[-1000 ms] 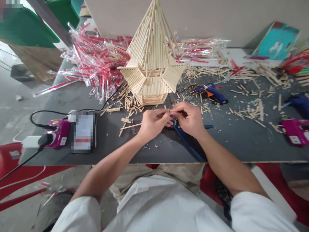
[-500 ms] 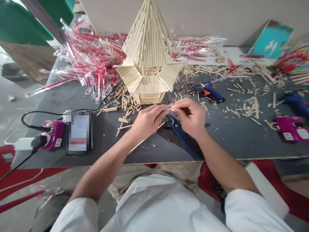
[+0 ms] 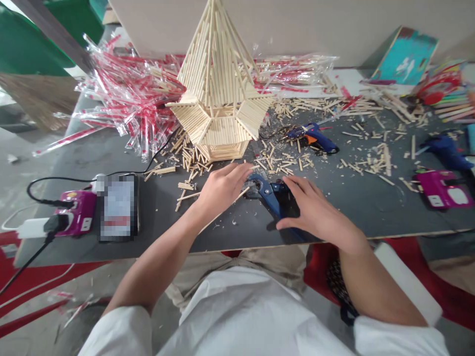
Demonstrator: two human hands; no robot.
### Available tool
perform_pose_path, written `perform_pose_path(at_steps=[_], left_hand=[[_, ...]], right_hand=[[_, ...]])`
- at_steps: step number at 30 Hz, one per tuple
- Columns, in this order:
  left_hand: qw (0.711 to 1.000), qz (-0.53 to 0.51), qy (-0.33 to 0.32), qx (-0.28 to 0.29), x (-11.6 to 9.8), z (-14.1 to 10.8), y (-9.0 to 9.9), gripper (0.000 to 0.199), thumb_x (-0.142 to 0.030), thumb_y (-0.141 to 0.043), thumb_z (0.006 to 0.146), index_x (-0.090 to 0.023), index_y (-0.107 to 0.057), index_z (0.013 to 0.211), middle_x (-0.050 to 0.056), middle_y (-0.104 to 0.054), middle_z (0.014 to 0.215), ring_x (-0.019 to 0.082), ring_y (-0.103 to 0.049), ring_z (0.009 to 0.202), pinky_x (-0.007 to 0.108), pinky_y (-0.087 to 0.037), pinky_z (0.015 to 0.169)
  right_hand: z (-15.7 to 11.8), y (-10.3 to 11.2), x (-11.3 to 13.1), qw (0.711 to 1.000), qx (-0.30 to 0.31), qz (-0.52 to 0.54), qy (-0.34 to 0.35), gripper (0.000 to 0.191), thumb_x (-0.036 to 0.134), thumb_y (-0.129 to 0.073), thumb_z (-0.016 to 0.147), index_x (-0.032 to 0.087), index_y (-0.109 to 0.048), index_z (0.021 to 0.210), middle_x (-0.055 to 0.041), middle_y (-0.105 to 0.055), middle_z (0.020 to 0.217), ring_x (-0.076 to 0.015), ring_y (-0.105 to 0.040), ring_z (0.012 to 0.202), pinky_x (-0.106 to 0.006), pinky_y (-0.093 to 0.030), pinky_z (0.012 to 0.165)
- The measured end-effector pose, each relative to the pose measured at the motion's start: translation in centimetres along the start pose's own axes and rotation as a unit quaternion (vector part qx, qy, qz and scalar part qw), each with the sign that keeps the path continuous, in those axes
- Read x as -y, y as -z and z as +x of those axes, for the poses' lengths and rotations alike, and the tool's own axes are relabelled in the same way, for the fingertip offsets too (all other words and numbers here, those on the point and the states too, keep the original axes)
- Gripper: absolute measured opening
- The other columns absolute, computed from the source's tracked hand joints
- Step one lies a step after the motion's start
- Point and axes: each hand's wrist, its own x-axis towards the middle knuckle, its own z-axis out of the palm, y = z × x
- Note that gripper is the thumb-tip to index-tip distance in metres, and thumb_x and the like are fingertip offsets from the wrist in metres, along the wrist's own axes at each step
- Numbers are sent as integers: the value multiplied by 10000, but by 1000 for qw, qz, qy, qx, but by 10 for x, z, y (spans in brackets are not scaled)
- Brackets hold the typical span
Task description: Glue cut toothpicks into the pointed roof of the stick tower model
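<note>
My left hand (image 3: 224,188) is closed, fingers together, with the pale tip of a small wooden stick (image 3: 254,167) showing at its fingertips; the rest of that stick is hidden. Beneath this hand a longer wooden stick (image 3: 217,216) lies slanting on the table. My right hand (image 3: 315,210) is open, thumb and fingers spread around the handles of a blue hand cutter (image 3: 272,199). The cutter lies on the table between my hands, its jaws toward the left hand. Behind them stands a lantern-like model of wooden sticks (image 3: 222,129) with a tall pointed top.
Red-and-clear plastic wrappers (image 3: 137,106) heap at the back left. A blue glue gun (image 3: 313,137) lies right of the model among cut stick pieces (image 3: 282,160). A phone (image 3: 118,207) and a purple power adapter (image 3: 79,212) with cables are at left, another purple adapter (image 3: 443,189) at right.
My right hand has left the small stick at the left fingertips, opened, and moved down and right over the blue cutter's handles. My left hand stays nearly in place.
</note>
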Motion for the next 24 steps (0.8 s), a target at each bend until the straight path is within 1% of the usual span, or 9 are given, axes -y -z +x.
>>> perform_pose_path(at_steps=[1, 3, 7, 11, 13, 16, 19, 21, 24], left_hand=[[1000, 1, -2, -6, 0, 0, 0, 242, -225, -525, 1072, -147, -707, 1210, 66, -762, 923, 122, -706, 750, 250, -555, 703], [1000, 0, -8, -18, -1, 0, -2, 238, -215, -530, 1068, -149, -707, 1214, 64, -764, 925, 122, -712, 766, 247, -555, 710], [1000, 6, -4, -14, 0, -1, -5, 248, -231, -520, 1073, -149, -707, 1214, 74, -776, 964, 131, -726, 789, 253, -564, 727], [999, 33, 19, -3, 3, -3, -7, 271, -256, -499, 1080, -150, -709, 1215, 76, -781, 953, 156, -741, 806, 278, -576, 746], [999, 43, 29, 1, 4, -3, -8, 277, -258, -496, 1080, -148, -709, 1218, 81, -786, 973, 167, -751, 835, 285, -581, 758], [997, 61, 42, 7, 3, -3, -7, 275, -260, -494, 1077, -147, -717, 1192, 84, -795, 1004, 183, -764, 871, 293, -587, 764], [996, 72, 48, 17, 2, -4, -8, 274, -257, -487, 1075, -147, -721, 1169, 81, -797, 1004, 183, -764, 860, 292, -584, 751], [996, 71, 48, 20, 2, -5, -9, 279, -257, -479, 1077, -145, -716, 1174, 85, -796, 1010, 177, -760, 857, 285, -579, 745], [997, 65, 45, 23, 1, -6, -10, 288, -259, -466, 1082, -139, -705, 1189, 94, -787, 985, 172, -754, 845, 275, -567, 729]], right_hand=[[-7, -4, -2, 999, 13, -31, -10, 1185, 702, -830, 710, 160, -302, 1622, -226, -387, 1606, -439, -400, 1478, -587, -432, 1183], [-15, -11, 0, 996, 11, -81, -21, 1142, 661, -811, 755, 84, -313, 1606, -262, -390, 1564, -447, -428, 1431, -562, -451, 1163], [-13, -14, 13, 984, -20, -178, -4, 811, 477, -649, 919, -13, -406, 1519, -274, -504, 1389, -423, -539, 1230, -536, -496, 1059], [-6, -15, 20, 971, -36, -236, -12, 579, 313, -520, 958, -56, -492, 1405, -265, -569, 1246, -403, -571, 1114, -506, -506, 976], [-3, -16, 20, 970, -42, -240, -21, 510, 289, -503, 964, -42, -531, 1351, -249, -588, 1179, -395, -583, 1078, -487, -511, 943], [-2, -13, 18, 976, -56, -202, -61, 466, 327, -504, 980, 6, -563, 1312, -222, -600, 1126, -373, -620, 1018, -452, -524, 881], [-4, 0, 16, 981, -64, -129, -134, 465, 419, -488, 1003, 76, -583, 1303, -198, -620, 1126, -354, -662, 953, -437, -524, 818], [-7, 11, 16, 983, -49, -43, -169, 456, 520, -460, 1016, 147, -617, 1226, -163, -659, 1095, -345, -678, 945, -434, -513, 806], [-12, 22, 22, 976, 4, 131, -176, 479, 638, -399, 1024, 223, -637, 1052, -94, -717, 983, -296, -691, 916, -407, -497, 802]])
